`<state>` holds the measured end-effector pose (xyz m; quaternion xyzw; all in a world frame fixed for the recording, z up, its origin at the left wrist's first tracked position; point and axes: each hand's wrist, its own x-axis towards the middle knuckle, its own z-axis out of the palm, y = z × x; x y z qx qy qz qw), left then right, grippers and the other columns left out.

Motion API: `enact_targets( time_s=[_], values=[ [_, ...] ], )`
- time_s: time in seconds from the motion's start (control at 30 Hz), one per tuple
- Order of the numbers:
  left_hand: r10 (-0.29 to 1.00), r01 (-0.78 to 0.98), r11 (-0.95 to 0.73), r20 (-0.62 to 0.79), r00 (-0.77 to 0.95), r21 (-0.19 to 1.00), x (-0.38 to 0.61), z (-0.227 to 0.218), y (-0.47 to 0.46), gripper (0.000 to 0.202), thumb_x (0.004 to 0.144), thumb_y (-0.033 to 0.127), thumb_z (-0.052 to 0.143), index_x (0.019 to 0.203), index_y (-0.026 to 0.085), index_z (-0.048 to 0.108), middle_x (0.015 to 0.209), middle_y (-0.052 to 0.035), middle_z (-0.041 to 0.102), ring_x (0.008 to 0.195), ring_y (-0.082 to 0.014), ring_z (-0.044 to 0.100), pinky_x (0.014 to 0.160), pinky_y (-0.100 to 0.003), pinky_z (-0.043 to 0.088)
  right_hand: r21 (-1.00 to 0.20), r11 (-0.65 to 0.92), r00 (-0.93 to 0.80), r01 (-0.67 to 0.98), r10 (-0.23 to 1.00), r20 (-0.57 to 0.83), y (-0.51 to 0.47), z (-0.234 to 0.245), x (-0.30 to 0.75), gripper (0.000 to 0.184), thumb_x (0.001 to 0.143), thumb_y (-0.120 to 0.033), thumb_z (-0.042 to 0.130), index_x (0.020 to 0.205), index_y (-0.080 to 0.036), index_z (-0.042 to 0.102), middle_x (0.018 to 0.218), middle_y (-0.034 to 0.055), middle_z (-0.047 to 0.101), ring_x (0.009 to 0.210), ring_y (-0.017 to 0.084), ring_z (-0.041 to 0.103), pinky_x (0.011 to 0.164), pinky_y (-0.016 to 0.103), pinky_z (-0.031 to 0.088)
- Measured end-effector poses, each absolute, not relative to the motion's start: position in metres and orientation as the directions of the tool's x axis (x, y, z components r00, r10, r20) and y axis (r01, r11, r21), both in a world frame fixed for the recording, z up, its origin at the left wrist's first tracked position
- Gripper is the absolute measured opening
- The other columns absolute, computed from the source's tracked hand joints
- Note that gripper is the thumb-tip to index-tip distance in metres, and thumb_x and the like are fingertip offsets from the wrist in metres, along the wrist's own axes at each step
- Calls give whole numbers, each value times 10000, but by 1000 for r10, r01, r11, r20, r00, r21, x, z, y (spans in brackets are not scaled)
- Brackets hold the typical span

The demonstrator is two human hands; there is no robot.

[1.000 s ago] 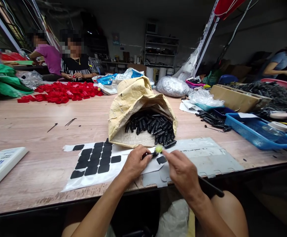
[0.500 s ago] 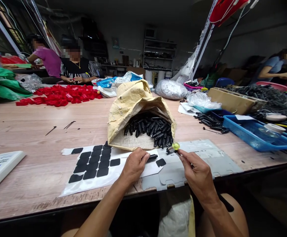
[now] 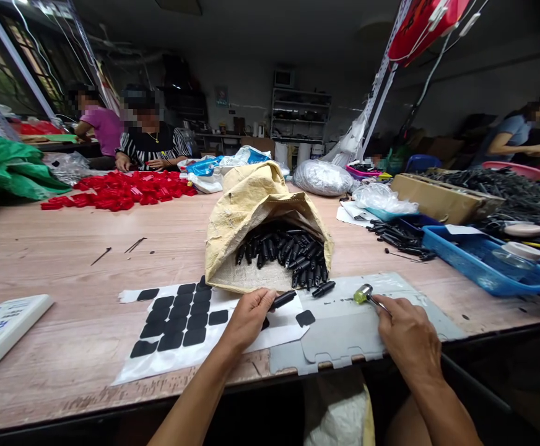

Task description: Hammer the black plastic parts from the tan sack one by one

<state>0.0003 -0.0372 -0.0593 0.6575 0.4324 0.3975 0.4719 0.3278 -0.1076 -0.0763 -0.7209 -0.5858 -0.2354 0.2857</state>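
My left hand (image 3: 248,319) is closed around a black tubular part (image 3: 283,300), whose end sticks out past the thumb. My right hand (image 3: 409,331) grips the handle of a small mallet (image 3: 363,293) with a metal head and a yellow-green face. The mallet head is low over a grey sheet (image 3: 335,337); I cannot tell whether it touches. Similar black parts (image 3: 293,251) fill the mouth of a yellow woven sack (image 3: 246,201), and a loose one lies just outside. Under my left hand spreads a white backing sheet (image 3: 133,367) with rounded black squares (image 3: 171,322).
A white box (image 3: 14,331) lies at the left edge. Red plastic pieces (image 3: 126,189) are heaped at the back left, near two people. To the right stand a blue tray (image 3: 488,272) with a jar and a big pile of black parts (image 3: 525,192). Another person works at far right.
The mallet in my right hand has moved right and down, away from the sack's mouth. A loose black part now shows beside the sack. My left hand keeps its part; the view has tilted slightly up.
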Motion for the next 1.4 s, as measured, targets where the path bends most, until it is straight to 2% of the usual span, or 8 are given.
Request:
enact_targets(
  time_s=[0.1, 0.23, 0.33, 0.53, 0.67, 1.0, 1.23, 1.4],
  values=[
    [939, 209, -193, 119, 324, 959, 1, -59, -38, 451, 979, 535, 492, 816, 158, 679, 727, 4, 555, 726, -160, 493, 681, -263, 373, -173, -107, 199, 979, 679, 707, -104, -58, 307, 217, 871, -249, 635, 1048, -240, 760, 1036, 125, 679, 976, 313, 560, 758, 436, 440],
    [924, 223, -217, 127, 361, 950, -1, -58, -39, 450, 990, 529, 492, 851, 158, 705, 755, 1, 586, 746, -162, 512, 693, -261, 386, -390, 354, -82, 850, 820, 566, -97, -25, 248, 416, 902, -277, 653, 1318, -282, 634, 1127, 85, 689, 1076, 270, 576, 911, 437, 484],
    [915, 208, -208, 115, 386, 956, -2, -58, -40, 448, 988, 530, 500, 899, 151, 723, 781, -11, 611, 742, -162, 526, 676, -255, 398, -451, 496, -288, 742, 844, 453, -87, -18, 212, 454, 860, -278, 727, 1304, -287, 635, 1093, 53, 709, 1036, 244, 580, 916, 408, 483],
    [903, 177, -245, 158, 399, 953, -2, -52, -45, 414, 999, 510, 493, 952, 169, 725, 844, -25, 663, 783, -169, 570, 709, -257, 430, -442, 482, -294, 756, 854, 429, -70, -31, 199, 124, 887, -278, 709, 1011, -264, 716, 958, 23, 737, 931, 218, 579, 862, 369, 457],
    [887, 202, -312, 209, 411, 928, -1, -50, -47, 270, 961, 415, 578, 996, 189, 721, 951, -35, 706, 899, -193, 613, 823, -274, 452, -446, 479, -294, 756, 857, 423, -71, -33, 203, 137, 891, -285, 703, 1026, -262, 706, 979, 22, 733, 934, 213, 574, 849, 362, 438],
    [887, 330, -356, 205, 414, 874, -2, -51, -46, 408, 1026, 422, 424, 727, 185, 568, 775, -8, 574, 760, -168, 531, 713, -280, 405, -382, 487, -359, 786, 862, 358, -77, -29, 197, 148, 880, -334, 706, 988, -242, 663, 897, 13, 680, 897, 212, 519, 818, 363, 369],
    [815, 491, -558, 331, 475, 669, 3, -49, -58, 225, 1027, 301, 450, 1042, 210, 655, 1022, -54, 642, 974, -219, 575, 869, -339, 437, -237, 495, -397, 836, 844, 361, -76, -33, 199, 157, 998, -325, 541, 942, -214, 637, 908, 40, 661, 903, 214, 496, 792, 361, 314],
    [803, 574, -592, 355, 479, 565, 3, -53, -58, 207, 1020, 255, 455, 1027, 202, 655, 1002, -59, 670, 959, -240, 558, 858, -374, 430, -193, 510, -419, 839, 830, 369, -77, -35, 193, 146, 1000, -297, 527, 939, -207, 625, 914, 42, 649, 905, 211, 481, 792, 365, 290]
  ],
)
